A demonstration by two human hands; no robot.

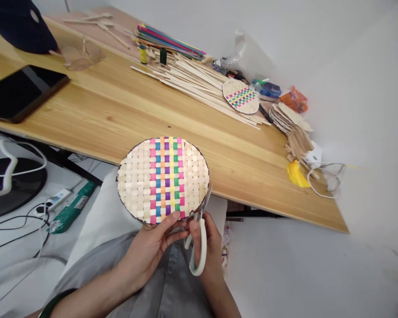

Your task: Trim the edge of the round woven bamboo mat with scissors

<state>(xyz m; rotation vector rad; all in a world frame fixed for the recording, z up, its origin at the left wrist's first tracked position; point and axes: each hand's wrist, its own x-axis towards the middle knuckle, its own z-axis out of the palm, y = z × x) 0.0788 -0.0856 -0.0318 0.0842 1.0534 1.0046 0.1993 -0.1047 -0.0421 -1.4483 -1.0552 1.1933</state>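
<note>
- My left hand (151,249) pinches the near rim of a round woven mat (162,179) made of pale bamboo strips, with a band of pink, blue, orange, purple, yellow and green squares down its middle. The thumb lies on top and the fingers are curled underneath.
- My right hand (209,247) is closed through the loops of a pair of scissors with pale mint plastic handles (199,254). The steel blades are slightly parted and point up along the mat's lower right rim, touching it.
- I see the mat held flat in the air above my lap, just in front of the near edge of a long light wooden table (119,115).
- On the table's far right lies a smaller woven disc (241,96) with a coloured centre. It rests on a bundle of thin pale bamboo strips (192,79).
- A black tablet (20,92) sits at the table's left end.
- A yellow tassel (296,173) lies near the right corner.
- On the floor to the left lies a green power strip (71,207) among cables.
</note>
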